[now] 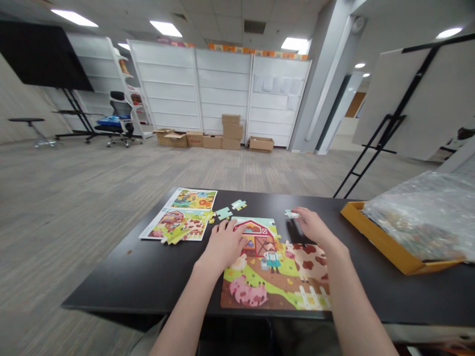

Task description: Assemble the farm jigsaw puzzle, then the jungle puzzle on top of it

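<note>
A farm jigsaw puzzle [274, 277] with a red barn, a farmer, a pig and a cow lies on the black table [148, 277] in front of me. My left hand [224, 244] rests flat on its upper left part, fingers spread beside the barn. My right hand [313, 225] reaches past the puzzle's upper right corner, its fingertips touching a loose pale piece [290, 213]. Two more loose pieces [223, 213] [238, 203] lie just beyond the puzzle's top edge.
A printed picture sheet [180, 217] with several pieces on it lies at the left. An orange box lid [386, 244] holding a clear plastic bag [426, 212] sits at the right. Easel, cardboard boxes, office chair and white shelving stand beyond.
</note>
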A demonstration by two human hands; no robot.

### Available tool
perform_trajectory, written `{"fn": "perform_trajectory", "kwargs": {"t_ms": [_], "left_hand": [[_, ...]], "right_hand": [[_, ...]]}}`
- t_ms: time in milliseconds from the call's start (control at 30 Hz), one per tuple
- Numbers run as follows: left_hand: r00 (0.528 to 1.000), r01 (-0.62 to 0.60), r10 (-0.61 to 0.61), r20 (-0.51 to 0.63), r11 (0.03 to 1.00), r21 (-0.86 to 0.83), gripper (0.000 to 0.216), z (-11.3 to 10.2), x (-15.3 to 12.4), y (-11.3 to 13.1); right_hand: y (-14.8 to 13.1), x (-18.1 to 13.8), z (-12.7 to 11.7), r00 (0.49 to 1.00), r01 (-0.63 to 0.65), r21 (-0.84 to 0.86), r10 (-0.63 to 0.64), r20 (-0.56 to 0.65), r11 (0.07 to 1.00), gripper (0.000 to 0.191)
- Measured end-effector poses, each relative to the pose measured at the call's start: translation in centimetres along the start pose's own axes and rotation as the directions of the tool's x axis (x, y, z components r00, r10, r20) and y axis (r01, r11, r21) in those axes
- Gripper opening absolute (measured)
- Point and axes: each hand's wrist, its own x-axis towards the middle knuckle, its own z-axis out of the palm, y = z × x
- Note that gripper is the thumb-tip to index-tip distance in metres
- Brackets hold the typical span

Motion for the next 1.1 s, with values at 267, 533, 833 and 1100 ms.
{"fn": "perform_trajectory", "kwargs": {"t_ms": [267,533,833,1100], "left_hand": [[1.0,-0.007,0.007,-0.006,1.0,-0.003,0.045,0.5,0.1,-0.3],[0.997,-0.06,0.057,-0.052,0.996,-0.063,0.043,0.8,0.1,-1.1],[0.972,0.149,-0.175,-0.158,0.975,-0.164,0.036,0.1,2.3,-7.7],[0.965,0.205,-0.228,-0.129,0.964,-0.168,0.039,1.6,3.0,-8.2]], "right_hand": [[2.5,-1.3,-1.9,0.953,-0.277,-0.103,0.286,0.094,0.955,0.028],[2.6,-2.3,-2.7,0.949,-0.291,-0.117,0.302,0.091,0.95,0.025],[2.2,-2.3,-2.7,0.945,-0.301,-0.081,0.309,0.11,0.95,0.026],[1.7,-2.5,-3.1,0.942,-0.307,-0.047,0.31,0.128,0.951,0.027]]}}
